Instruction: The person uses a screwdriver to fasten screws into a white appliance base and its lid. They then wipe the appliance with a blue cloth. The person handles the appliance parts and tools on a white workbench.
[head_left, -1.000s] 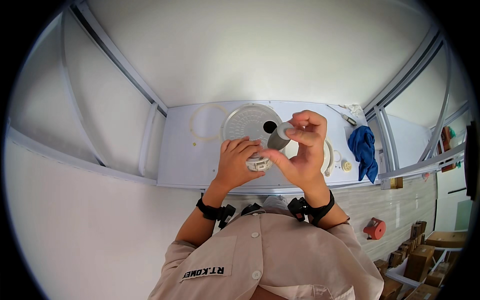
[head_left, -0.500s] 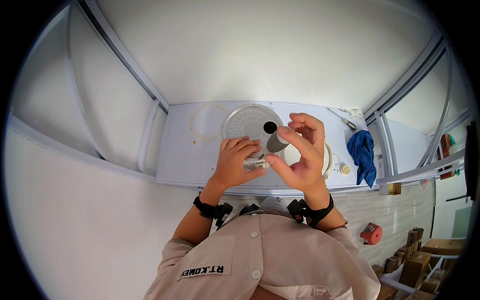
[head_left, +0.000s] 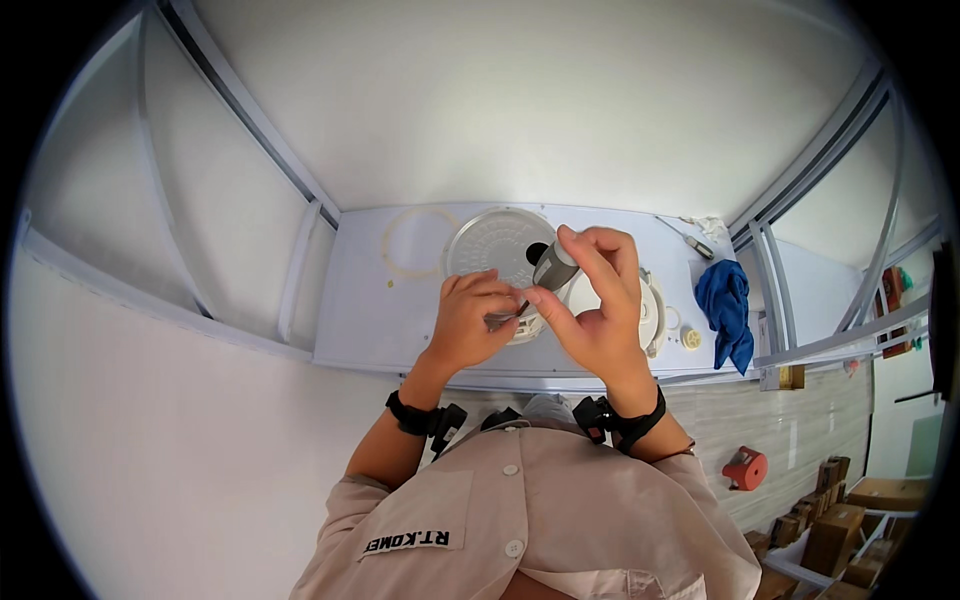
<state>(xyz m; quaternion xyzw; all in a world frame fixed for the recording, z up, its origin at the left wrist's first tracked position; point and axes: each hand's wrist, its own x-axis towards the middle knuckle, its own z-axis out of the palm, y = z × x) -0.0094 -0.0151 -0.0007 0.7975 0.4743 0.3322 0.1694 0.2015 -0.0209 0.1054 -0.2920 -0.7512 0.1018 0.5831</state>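
My right hand [head_left: 606, 310] held a grey-handled screwdriver [head_left: 556, 266], the grip narrow, with a forefinger up by the butt of the handle and my thumb low, near where the dark shaft came out. The tool leaned, its butt away to the right and its shaft running down to the left toward my other hand. My left hand [head_left: 468, 318] lay over a pale part [head_left: 528, 327] at the near side of the bench [head_left: 350, 325], fingers bent and thumb below them. I could not tell whether those fingers were closed on the part, on the shaft, or merely steadying something between them, because they hid the spot where the tip ended.

I judged the step in hand to be lining the tip up with the pale part, with the seating of it not plain to see. The next move called for a straighter tool, the tip kept on its mark, and a firm left hand, so that a turn of the handle would neither slip nor push the part round.

Just beyond my left fingers lay a metal disc [head_left: 495, 243] with a round black patch [head_left: 537, 253] on it. A white round cover [head_left: 650, 318] sat just right of the work, partly behind my right hand, and a blue cloth [head_left: 724, 305] lay farther right.
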